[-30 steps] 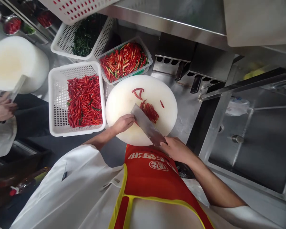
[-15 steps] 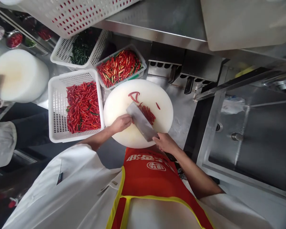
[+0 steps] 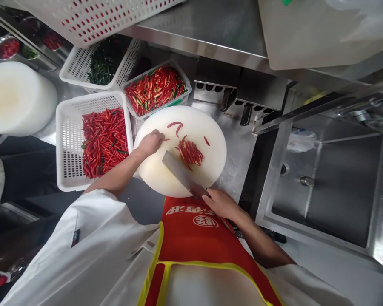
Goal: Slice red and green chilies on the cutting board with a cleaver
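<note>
My right hand (image 3: 221, 202) grips a cleaver (image 3: 182, 172) by its handle, the blade slanting over the near part of a round white chopping board (image 3: 153, 168). Over the board's left side, my left hand (image 3: 151, 142) pinches a red chili (image 3: 166, 139), whose end sticks out past the fingertips. Beyond the blade lies a pile of cut red chilies (image 3: 190, 154). A few loose pieces rest apart from it, including a curved strip (image 3: 175, 126) at the back and a short piece (image 3: 207, 140) on the right.
Left of the board stands a white basket (image 3: 68, 144) of whole red chilies. A clear tub (image 3: 189, 87) of cut chilies and a basket (image 3: 75, 68) of green ones are behind. A sink (image 3: 338, 182) lies right; a steel shelf (image 3: 198, 29) hangs over the back. Another chopping board (image 3: 22, 100) is far left.
My left hand has moved away from the blade to the board's left edge, with a chili in its fingers. The cleaver has drawn back toward me, off the cut pile.
</note>
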Demonstrator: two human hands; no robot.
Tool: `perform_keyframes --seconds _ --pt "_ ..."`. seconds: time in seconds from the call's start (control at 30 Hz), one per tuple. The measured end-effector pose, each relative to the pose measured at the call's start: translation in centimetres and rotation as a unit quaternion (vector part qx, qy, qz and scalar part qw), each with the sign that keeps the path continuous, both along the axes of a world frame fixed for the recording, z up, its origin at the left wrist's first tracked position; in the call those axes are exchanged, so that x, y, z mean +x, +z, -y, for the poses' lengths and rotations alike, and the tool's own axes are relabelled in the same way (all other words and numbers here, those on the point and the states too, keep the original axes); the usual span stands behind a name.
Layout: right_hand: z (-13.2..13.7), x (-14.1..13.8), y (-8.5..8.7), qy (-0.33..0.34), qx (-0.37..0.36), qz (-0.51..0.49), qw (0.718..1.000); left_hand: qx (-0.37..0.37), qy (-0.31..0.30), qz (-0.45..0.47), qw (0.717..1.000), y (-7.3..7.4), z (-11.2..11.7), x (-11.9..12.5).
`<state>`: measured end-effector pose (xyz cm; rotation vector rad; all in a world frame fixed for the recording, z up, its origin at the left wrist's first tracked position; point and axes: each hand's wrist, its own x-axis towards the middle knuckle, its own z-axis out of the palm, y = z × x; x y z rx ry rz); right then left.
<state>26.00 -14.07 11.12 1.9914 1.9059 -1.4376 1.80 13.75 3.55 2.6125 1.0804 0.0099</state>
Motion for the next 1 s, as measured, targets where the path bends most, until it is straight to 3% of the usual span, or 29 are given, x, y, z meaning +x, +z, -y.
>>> perform_keyframes --seconds 0.1,0.17,0.33,0.5,0.7,0.8,1.0 --pt "-0.3 0.5 -0.6 -0.043 0.008 0.001 0.999 -0.005 0.017 0.009 1.000 0.4 2.7 -2.8" --pt "-0.6 0.9 -0.7 -0.063 0.005 0.009 0.998 -0.022 -0.012 0.034 0.999 0.4 5.1 -3.5" --pt "-1.3 1.6 0.5 -0.041 0.008 0.032 0.999 -0.072 -0.102 0.107 0.986 -0.3 9.6 -2.0" --pt "-2.4 2.2 2.3 0.010 0.005 0.011 1.000 -0.063 -0.120 0.152 0.979 -1.3 10.1 -1.5" --pt "-4.1 3.6 3.7 0.032 -0.058 0.009 0.998 -0.032 -0.105 0.164 0.980 -2.1 10.5 -2.0" --pt "-4.9 3.2 2.8 0.052 -0.044 0.007 0.998 -0.034 -0.109 0.173 0.978 -2.4 10.4 -2.0" --pt "-8.0 -0.6 -1.7 0.053 0.021 0.063 0.996 -0.050 -0.133 0.173 0.975 -2.4 10.2 -2.0"
